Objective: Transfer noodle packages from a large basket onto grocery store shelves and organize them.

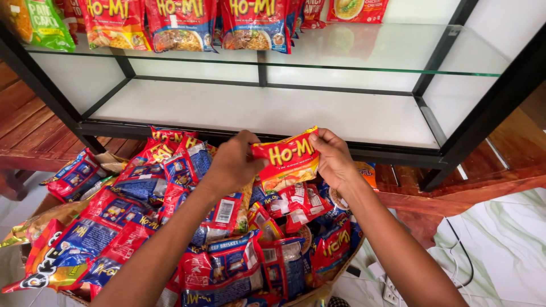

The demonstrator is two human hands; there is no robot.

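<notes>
Both hands hold one red and yellow instant noodle packet (289, 160) just above a heap of packets. My left hand (233, 162) pinches its left edge, and my right hand (334, 159) grips its right edge. The packet is upright, facing me, in front of the lower white shelf (267, 111) of a black-framed glass rack. Below my forearms lies a basket (318, 293) heaped with several red and blue noodle packets (187, 227).
A glass upper shelf (392, 54) carries a row of red noodle packets (182, 25) and a green packet (48, 23) at the left. The rack stands on a wooden bench (34, 136). White cables and a power strip (392, 290) lie on the floor at lower right.
</notes>
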